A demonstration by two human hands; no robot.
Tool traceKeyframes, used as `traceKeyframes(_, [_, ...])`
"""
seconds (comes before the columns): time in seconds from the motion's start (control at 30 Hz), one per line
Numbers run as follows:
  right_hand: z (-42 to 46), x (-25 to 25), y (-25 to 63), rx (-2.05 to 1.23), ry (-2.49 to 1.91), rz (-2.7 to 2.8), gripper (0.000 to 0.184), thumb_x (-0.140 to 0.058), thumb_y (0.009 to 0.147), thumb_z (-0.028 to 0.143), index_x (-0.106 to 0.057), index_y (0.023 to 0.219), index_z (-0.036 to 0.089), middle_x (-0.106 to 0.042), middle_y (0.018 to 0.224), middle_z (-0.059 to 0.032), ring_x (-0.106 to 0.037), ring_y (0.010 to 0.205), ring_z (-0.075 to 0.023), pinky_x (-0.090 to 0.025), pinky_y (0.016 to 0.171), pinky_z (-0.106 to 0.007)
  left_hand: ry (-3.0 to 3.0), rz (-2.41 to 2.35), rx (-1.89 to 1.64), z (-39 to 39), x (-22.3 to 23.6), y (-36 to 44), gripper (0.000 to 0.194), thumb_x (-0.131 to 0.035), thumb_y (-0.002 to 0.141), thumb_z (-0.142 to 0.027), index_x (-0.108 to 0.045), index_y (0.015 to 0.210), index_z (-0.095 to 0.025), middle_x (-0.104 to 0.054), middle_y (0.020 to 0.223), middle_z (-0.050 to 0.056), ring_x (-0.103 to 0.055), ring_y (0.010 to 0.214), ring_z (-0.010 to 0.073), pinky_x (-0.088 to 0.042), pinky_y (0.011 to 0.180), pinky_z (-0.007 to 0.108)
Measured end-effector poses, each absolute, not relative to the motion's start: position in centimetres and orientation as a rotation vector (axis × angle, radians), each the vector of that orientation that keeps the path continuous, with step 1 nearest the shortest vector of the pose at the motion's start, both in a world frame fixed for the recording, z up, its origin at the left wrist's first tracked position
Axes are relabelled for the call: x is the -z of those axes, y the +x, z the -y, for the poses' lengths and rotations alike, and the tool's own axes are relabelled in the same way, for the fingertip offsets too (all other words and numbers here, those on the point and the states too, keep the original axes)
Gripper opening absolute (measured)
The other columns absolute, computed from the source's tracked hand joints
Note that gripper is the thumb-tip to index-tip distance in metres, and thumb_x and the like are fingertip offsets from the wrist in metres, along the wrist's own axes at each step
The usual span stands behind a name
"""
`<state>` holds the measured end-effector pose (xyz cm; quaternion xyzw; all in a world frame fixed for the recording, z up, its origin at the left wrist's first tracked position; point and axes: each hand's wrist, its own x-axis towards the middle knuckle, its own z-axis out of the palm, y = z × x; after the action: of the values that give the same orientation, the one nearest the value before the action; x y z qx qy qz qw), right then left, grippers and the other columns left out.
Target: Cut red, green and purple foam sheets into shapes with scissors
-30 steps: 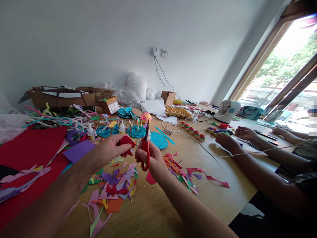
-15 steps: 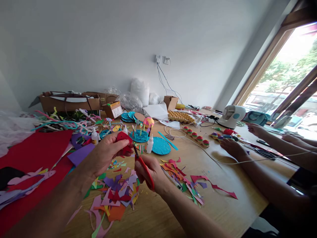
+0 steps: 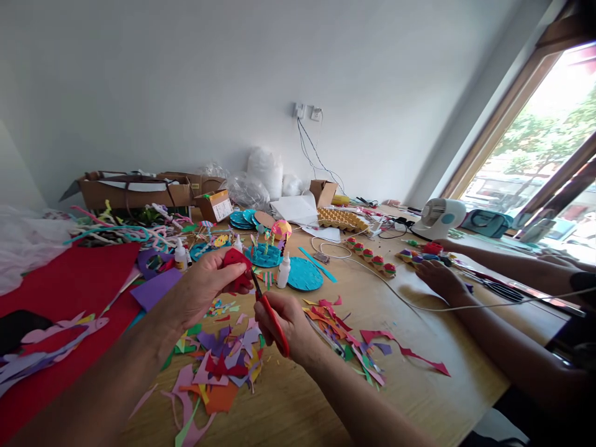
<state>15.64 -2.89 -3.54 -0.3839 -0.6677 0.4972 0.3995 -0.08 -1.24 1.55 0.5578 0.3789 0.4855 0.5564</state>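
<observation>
Over table (image 3: 442,335), holding scissors (image 3: 274,324) in right hand (image 3: 289,320), pinching red piece (image 3: 237,257) in left hand (image 3: 209,277): probably light, pliable; grip edge.

The counter (image 3: 261,406) is carrying a blue disc (image 3: 305,274), a white bottle (image 3: 283,273) standing just left of it and a blue strip (image 3: 318,264) lying past its right edge. Colourful scraps (image 3: 226,365) are lying on the disc's near side; an egg tray (image 3: 342,219) is resting beyond it.
</observation>
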Motion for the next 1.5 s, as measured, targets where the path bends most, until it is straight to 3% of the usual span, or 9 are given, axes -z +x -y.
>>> traceKeyframes(0.43, [2.70,3.92,15.83,-1.082,-1.015,1.804,0.027,-0.047,0.080,0.028,-0.040,0.057,0.017,-0.037,0.049,0.0052,-0.033,0.045,-0.0062,-0.023,0.042,-0.018,1.314,-0.918,-1.132,1.03,-1.26,-0.28,0.010,-0.062,0.070,-0.025,-0.056,0.067,-0.018,-0.064,0.060,-0.004,-0.058,0.057,0.0106,-0.047,0.060,0.023])
traceKeyframes(1.5, [2.73,3.64,15.89,-1.000,-1.064,1.866,0.032,-0.050,0.081,0.038,-0.040,0.058,0.018,-0.038,0.048,0.0047,-0.033,0.046,-0.0073,-0.024,0.044,-0.019,1.304,-0.909,-1.059,1.10,-1.92,-0.65,0.011,-0.062,0.071,-0.026,-0.057,0.067,-0.017,-0.065,0.062,-0.002,-0.059,0.058,0.0114,-0.047,0.059,0.023])
